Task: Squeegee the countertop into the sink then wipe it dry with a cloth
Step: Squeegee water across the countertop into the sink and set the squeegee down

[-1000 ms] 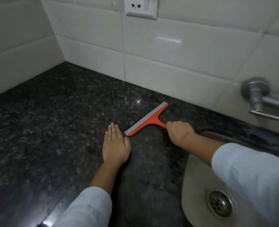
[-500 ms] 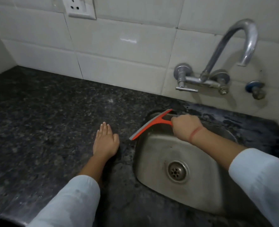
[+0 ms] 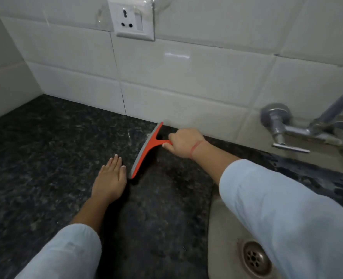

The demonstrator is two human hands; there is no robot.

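Observation:
An orange squeegee (image 3: 146, 150) with a grey blade stands on the dark speckled granite countertop (image 3: 46, 158), its far end close to the tiled wall. My right hand (image 3: 183, 142) grips its handle from the right. Flat on the counter lies my left hand (image 3: 110, 178), fingers straight, just left of the blade's near end. The steel sink (image 3: 223, 228) with its drain (image 3: 255, 258) sits at the lower right, partly hidden by my right sleeve. No cloth is in view.
A white tiled wall (image 3: 186, 87) runs behind the counter and along the left side. On it sit a white socket plate (image 3: 133, 19) and a metal tap (image 3: 287, 129) above the sink. Wet streaks show on the counter near the blade.
The squeegee went from the counter to the sink's edge, then back left onto the counter near the wall. The view swung right and back. My left hand stayed flat on the counter.

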